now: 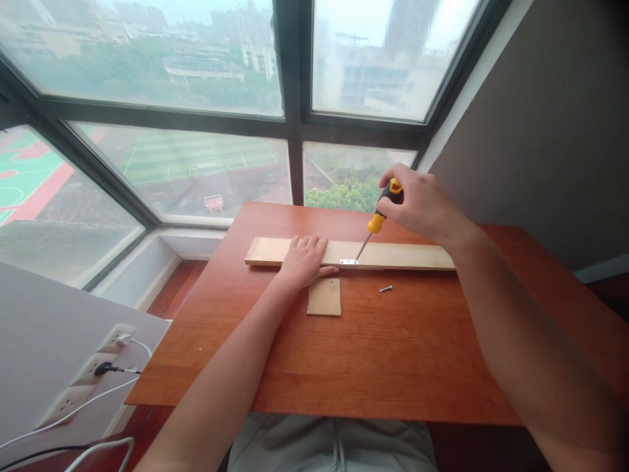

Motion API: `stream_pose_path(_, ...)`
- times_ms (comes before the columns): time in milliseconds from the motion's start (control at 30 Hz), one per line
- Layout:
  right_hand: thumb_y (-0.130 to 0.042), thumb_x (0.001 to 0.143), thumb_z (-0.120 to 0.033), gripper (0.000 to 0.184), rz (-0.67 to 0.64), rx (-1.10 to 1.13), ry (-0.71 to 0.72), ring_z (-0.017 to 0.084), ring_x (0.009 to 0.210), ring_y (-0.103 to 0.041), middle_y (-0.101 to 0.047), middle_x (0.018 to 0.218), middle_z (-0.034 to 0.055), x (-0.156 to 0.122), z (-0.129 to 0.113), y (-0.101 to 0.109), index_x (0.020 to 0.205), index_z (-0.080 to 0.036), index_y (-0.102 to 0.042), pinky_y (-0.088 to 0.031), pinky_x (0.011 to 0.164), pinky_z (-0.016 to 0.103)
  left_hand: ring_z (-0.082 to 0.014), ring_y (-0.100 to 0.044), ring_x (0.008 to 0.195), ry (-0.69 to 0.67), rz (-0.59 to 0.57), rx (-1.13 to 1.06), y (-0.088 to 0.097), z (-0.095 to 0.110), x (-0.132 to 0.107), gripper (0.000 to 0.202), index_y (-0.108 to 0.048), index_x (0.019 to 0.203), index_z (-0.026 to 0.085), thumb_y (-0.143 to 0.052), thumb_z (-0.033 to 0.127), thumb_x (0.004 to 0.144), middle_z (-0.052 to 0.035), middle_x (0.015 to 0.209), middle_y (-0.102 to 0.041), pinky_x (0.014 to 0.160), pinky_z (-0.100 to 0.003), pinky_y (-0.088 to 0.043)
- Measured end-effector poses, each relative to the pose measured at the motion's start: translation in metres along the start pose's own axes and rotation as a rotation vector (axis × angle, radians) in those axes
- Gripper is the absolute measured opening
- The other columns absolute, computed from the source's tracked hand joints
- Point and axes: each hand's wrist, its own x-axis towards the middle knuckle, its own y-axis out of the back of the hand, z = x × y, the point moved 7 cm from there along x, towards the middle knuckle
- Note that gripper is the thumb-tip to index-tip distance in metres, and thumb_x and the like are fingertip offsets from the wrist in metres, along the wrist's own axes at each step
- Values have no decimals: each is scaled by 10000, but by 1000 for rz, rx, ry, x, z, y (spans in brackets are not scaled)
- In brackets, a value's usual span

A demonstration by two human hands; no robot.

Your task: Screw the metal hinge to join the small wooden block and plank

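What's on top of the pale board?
On the board: left hand and, at the near edge, a metal plate met by the screwdriver. Wood beneath both is covered; the right forearm hides its right end.

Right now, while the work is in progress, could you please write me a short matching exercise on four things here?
Things
1. screwdriver
2. wooden board
3. small metal plate
4. loose screw

Places
A. at the tip of the driver, on the near side of the board
B. lying directly on the table
C. in the right hand
D. under the left hand

Pairs: 1-C, 2-D, 3-A, 4-B
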Motion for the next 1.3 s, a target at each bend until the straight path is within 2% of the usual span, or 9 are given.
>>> stream_pose_path(400, -594, 745, -263, 226, 23, -8, -54, 209, 721, -573, -676, 852, 54, -4, 16, -6, 966, -227, -620, -398, 638, 336, -324, -518, 1197, 11, -7, 5, 2, 2, 0, 659, -488, 1329, 176, -479, 676, 901, -168, 1256, -585, 1044, -444, -301)
stream_pose_path(633, -585, 823, -305, 214, 14, -67, 31, 220, 737, -591, -687, 881, 59, -5, 0, -7, 1025, -241, -614, -375, 609, 329, -326, -524, 1193, 5, 5, 21, 2, 2, 0, 675, -493, 1328, 160, -436, 688, 912, -174, 1250, -591, 1038, -443, -311)
stream_pose_path(800, -552, 902, -429, 197, 86, -120, 55, 202, 659, -554, -654, 788, 39, -6, -8, -10, 929, -243, -609, -313, 563, 320, -323, -527, 1188, 0, 12, 24, 1, 2, 0, 670, -491, 1328, 163, -442, 686, 911, -173, 1245, -592, 1033, -440, -314)
stream_pose_path(1133, -503, 901, -284, 151, 226, 60, 54, 190, 692, -545, -606, 796, 19, -5, -1, -23, 1024, -243, -579, -372, 627, 322, -317, -527, 1186, -1, 13, 19, 1, 1, 0, 663, -491, 1326, 168, -444, 684, 912, -167, 1244, -593, 1037, -431, -308)
stream_pose_path(1300, -472, 893, -258, 190, 140, 251, 130, 168, 655, -543, -596, 771, -1, -2, -2, -25, 1056, -235, -567, -408, 638, 314, -314, -525, 1199, 4, 0, 14, 2, 2, 0, 655, -493, 1321, 177, -437, 687, 914, -163, 1241, -598, 1044, -426, -305)
